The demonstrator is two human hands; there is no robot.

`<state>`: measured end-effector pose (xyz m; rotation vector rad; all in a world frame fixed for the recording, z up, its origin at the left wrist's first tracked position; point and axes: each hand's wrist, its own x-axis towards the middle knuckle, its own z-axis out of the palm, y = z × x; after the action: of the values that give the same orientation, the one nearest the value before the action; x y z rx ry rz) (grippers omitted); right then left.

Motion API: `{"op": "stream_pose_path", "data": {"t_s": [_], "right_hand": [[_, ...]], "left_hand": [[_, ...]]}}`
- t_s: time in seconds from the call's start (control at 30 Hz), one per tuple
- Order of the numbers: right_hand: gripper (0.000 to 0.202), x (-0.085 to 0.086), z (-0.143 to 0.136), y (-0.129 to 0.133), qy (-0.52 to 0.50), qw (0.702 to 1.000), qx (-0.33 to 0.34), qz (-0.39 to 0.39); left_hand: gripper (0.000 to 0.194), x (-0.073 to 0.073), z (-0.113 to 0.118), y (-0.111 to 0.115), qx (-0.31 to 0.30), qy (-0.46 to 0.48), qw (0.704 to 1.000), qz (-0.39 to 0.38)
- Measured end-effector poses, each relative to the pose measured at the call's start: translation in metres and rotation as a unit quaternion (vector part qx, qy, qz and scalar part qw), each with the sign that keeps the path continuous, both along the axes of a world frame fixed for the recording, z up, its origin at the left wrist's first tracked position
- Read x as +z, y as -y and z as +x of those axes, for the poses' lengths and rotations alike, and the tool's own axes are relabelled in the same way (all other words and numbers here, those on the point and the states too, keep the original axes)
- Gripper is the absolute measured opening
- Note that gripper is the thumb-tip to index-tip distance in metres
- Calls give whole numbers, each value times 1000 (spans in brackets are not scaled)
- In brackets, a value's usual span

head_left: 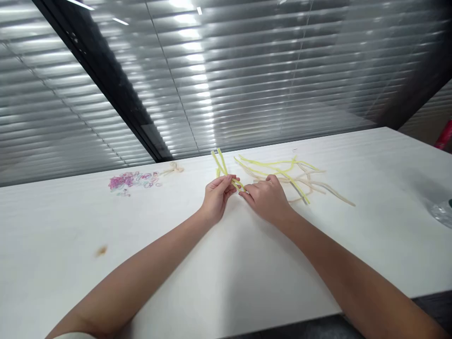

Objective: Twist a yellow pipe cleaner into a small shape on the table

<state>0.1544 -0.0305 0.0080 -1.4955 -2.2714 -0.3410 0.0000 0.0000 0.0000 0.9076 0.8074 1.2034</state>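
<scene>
Bench: smooth white top [226, 292], a small brown stain toward its left edge [101, 251].
Left hand: left hand [216, 195] curled, fingertips pinched shut on the yellow strips [222, 165], which are thin, flat and limp and fan up toward the far edge.
Right hand: right hand [266, 197] palm down, fingers bent, touching the strips' lower end; its grip is hidden.
Loose pile: yellow and beige strands [300, 179], tangled, just beyond the right hand.
Small bands: pink and purple loops [132, 180], scattered near the far left edge.
Writing: none readable.

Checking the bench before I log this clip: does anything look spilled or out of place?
A small brown stain marks the white table near the left forearm. The little elastic bands lie loosely scattered, not spilled from any container.
</scene>
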Motion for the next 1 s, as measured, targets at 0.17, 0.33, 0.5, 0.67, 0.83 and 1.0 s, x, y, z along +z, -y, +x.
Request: {"op": "stream_pose_path", "data": {"t_s": [0.17, 0.33, 0.5, 0.67, 0.83, 1.0], "right_hand": [[30, 0, 0, 0, 7, 1000, 0, -1], [31, -1, 0, -1, 2, 1000, 2, -2], [32, -2, 0, -1, -1, 1000, 9, -11], [31, -3, 0, -1, -1, 1000, 10, -17], [31, -2, -1, 0, -2, 1000, 10, -19], [31, -2, -1, 0, -1, 1000, 2, -29]], "left_hand": [[26, 2, 1, 2, 16, 4, 1000, -22], [25, 2, 1, 2, 21, 4, 999, -28], [24, 2, 1, 2, 19, 4, 999, -29], [25, 2, 0, 2, 18, 4, 999, -26], [26, 2, 0, 1, 21, 0, 999, -32], [26, 2, 1, 1, 30, -5, 999, -36]]}}
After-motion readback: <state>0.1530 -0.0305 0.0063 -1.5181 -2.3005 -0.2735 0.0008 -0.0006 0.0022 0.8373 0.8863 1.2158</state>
